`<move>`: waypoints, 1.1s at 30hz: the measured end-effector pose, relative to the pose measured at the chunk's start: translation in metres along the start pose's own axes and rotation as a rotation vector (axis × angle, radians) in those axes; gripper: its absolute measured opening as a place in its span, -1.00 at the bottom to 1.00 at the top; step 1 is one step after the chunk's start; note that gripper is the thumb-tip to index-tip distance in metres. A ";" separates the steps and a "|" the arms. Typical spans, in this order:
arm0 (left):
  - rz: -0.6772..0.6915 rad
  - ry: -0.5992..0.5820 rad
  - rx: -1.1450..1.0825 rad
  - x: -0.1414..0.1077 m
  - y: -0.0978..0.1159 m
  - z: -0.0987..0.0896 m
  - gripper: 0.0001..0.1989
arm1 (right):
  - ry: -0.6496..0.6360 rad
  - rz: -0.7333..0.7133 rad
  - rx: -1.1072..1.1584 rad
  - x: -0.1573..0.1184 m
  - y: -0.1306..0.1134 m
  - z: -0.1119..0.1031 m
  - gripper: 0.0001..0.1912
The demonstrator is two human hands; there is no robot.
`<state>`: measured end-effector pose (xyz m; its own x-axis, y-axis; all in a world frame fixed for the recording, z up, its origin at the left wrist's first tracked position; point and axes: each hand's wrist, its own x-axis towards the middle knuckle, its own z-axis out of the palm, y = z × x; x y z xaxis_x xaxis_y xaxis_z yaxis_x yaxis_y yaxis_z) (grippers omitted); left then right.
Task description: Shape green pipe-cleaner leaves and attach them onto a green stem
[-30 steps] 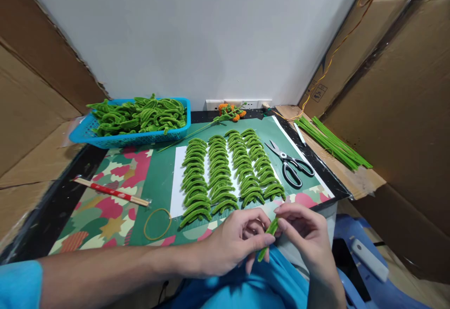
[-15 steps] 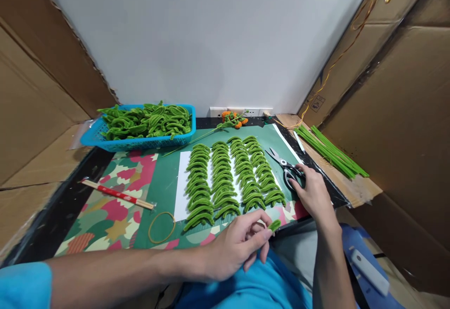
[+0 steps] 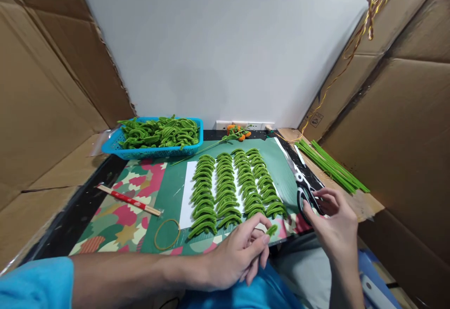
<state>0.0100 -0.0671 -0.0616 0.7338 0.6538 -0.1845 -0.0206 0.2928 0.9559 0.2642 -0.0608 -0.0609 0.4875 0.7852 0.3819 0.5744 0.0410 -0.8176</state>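
Note:
Between the thumb and fingers of my left hand (image 3: pixel 242 252) is a small fuzzy green chenille leaf (image 3: pixel 272 230), with only its tip showing. My right hand (image 3: pixel 333 222) grips the black-and-white handles of a pair of scissors (image 3: pixel 301 182), thumb and fingers at the loops. The blades point away from me and look closed or nearly so. In front of my left hand, several columns of curved green chenille leaves (image 3: pixel 225 189) lie overlapping on white paper (image 3: pixel 186 196).
A blue basket (image 3: pixel 154 153) heaped with green chenille pieces stands at the back left. Wrapped chopsticks (image 3: pixel 129 199) and a rubber band (image 3: pixel 167 235) lie at left. An orange-flowered stem (image 3: pixel 239 131) is near the wall sockets (image 3: pixel 224 124). Green sticks (image 3: pixel 326 166) and a white-handled tool (image 3: pixel 299 156) lie at right.
My right hand has taken up the scissors from the mat and drawn them right, their spread blades now closer together. My left hand still pinches the leaf. The view has shifted slightly.

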 end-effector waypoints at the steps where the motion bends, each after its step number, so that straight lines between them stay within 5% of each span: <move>1: -0.007 -0.001 -0.038 0.001 0.003 0.000 -0.50 | -0.018 0.003 0.152 -0.004 -0.002 -0.003 -0.54; 10: 0.255 0.196 -0.080 0.012 0.074 -0.027 -0.53 | -0.093 -0.013 0.971 -0.065 0.012 0.002 -0.25; 13: 0.291 0.253 0.032 0.010 0.088 -0.036 -0.56 | -0.304 0.067 1.057 -0.083 0.012 0.019 -0.42; 16: 0.324 0.323 0.158 0.006 0.096 -0.038 -0.63 | -0.554 0.197 1.109 -0.096 -0.009 0.032 -0.39; 19: 0.361 0.361 0.207 0.004 0.103 -0.040 -0.65 | -0.663 0.395 1.155 -0.106 -0.039 0.035 -0.23; 22: 0.384 0.359 0.204 0.005 0.108 -0.044 -0.67 | -0.802 0.440 1.156 -0.114 -0.061 0.033 -0.13; 33: 0.321 0.306 0.276 0.004 0.106 -0.043 -0.71 | -0.849 0.319 1.398 -0.120 -0.069 0.066 -0.24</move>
<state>-0.0188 -0.0032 0.0291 0.4874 0.8664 0.1086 -0.0019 -0.1233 0.9924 0.1230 -0.1169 -0.0783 -0.2796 0.9411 0.1901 -0.6914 -0.0600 -0.7200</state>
